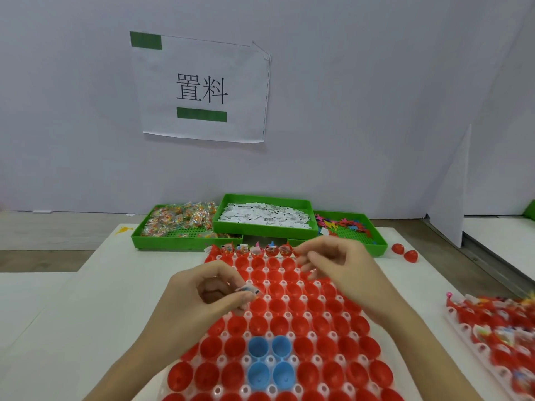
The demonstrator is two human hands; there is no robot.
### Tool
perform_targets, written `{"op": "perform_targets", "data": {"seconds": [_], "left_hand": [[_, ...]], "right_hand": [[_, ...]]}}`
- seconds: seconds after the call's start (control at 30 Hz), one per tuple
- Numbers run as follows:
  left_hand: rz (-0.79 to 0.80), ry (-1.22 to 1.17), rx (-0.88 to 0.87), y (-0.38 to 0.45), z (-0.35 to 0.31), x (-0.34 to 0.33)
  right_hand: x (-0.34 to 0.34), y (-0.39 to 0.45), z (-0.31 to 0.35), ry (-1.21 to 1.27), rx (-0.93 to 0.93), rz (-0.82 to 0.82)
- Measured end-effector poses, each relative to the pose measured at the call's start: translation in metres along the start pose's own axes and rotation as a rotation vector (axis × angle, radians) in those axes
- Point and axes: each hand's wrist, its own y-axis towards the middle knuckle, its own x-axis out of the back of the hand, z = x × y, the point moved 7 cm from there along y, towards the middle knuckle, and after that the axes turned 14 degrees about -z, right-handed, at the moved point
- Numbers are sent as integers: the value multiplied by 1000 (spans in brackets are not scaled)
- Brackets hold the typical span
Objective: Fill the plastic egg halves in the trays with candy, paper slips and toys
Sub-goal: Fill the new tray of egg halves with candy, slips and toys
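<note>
Filling the far row of the egg tray (pixel 289 322)

The left hand (pixel 202 293) pinches a paper slip (pixel 249 290) above the tray's left side; the right hand's (pixel 333 264) fingers (pixel 301 251) look pinched at the far row's end, contents unclear. Next, I judge, the slip goes into an unfilled half there

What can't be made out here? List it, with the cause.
Head view only:
- Slips in the middle bin: print too small to read.
- Item pinched by the left hand: blurred, partly behind fingers.
- Right hand: whether its fingertips hold anything, too small to tell.
- Right tray: cut off by the frame edge, contents blurred.
- Main tray: near rows cut off at the bottom.
</note>
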Motion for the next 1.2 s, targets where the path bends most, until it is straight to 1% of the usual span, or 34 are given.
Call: {"op": "perform_targets", "data": {"seconds": [0.07, 0.13, 0.2, 0.27, 0.33, 0.43, 0.53, 0.7, 0.77, 0.87, 0.93, 1.0, 1.07, 1.2], "left_hand": [[-4, 9, -9, 1, 0, 2], [-7, 13, -15, 1, 1, 3], [-8, 10, -19, 2, 1, 4], [-8, 13, -26, 2, 0, 4], [-14, 24, -34, 3, 0, 5], [-14, 34, -39, 4, 1, 8], [-14, 50, -41, 6, 4, 10], [-31, 97, -56, 7, 6, 10], [-40, 110, -57, 7, 6, 11], [-30, 107, -37, 7, 7, 11], [-19, 90, -23, 6, 7, 10], [-16, 84, -26, 6, 7, 9], [-15, 81, -46, 5, 5, 8], [-10, 102, -130, 3, -1, 5]], "right_hand": [[17, 27, -17, -43, -42, -140], [31, 56, -38, -146, -65, -263], [43, 85, -59, -320, -66, -348], [53, 108, -77, -520, -55, -394], [58, 125, -92, -687, -51, -375], [61, 140, -107, -869, -104, -280], [60, 147, -115, -955, -153, -188], [58, 150, -119, -909, -187, -205], [61, 148, -115, -857, -170, -249], [65, 142, -96, -674, -103, -368], [57, 130, -77, -481, -83, -384], [39, 111, -53, -272, -66, -335], [16, 83, -25, -127, -14, -230], [-29, 17, 17, -50, 195, -1]]}}
